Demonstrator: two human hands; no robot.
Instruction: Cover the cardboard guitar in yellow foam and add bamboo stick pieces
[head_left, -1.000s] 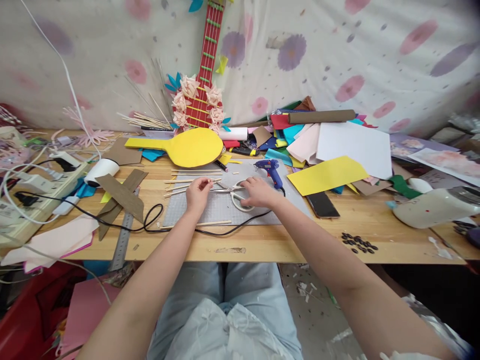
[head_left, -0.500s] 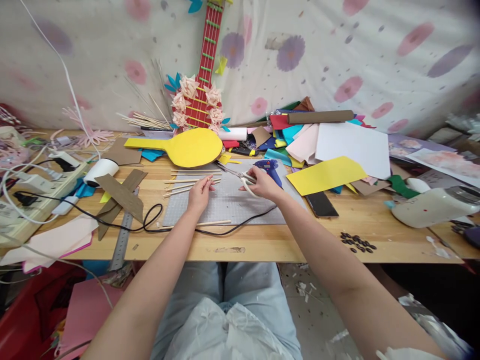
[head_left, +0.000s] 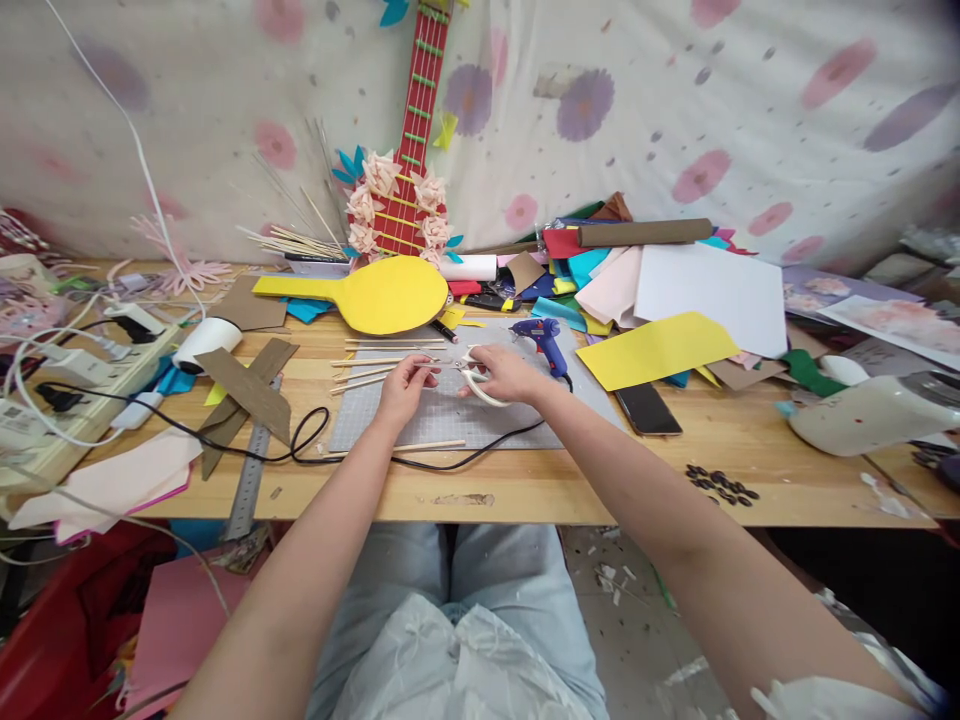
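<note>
A floral sheet (head_left: 712, 110) hangs across the whole back, and in front of it runs the long wooden workbench (head_left: 525, 485), loaded edge to edge. A red paper guitar (head_left: 409, 150) with cream paper flowers leans against the sheet, its body just behind a big yellow paddle-shaped cutout (head_left: 375, 293) lying flat on the bench. To the right sits a pile of coloured sheets topped by a white sheet (head_left: 712, 295), with a yellow sheet (head_left: 656, 348) slanting off it toward the middle. Dead centre lies a grey cutting mat (head_left: 442, 415), and both hands work over it. The right hand (head_left: 510, 375) grips the white handles of a pair of scissors (head_left: 474, 380), fingers curled through the loops, blades aimed left toward the other hand. The left hand (head_left: 405, 383) pinches a thin wooden stick (head_left: 375, 372) between thumb and fingertips, its near end right at the scissor tips; whether the blades touch it I cannot tell. More sticks lie side by side on the mat's left edge. A blue glue gun (head_left: 544, 340) rests just behind the right hand, its black cord (head_left: 315, 440) looping along the mat's front edge. A dark phone (head_left: 649, 408) lies right of the mat, a steel ruler (head_left: 251, 475) well to the left.
</note>
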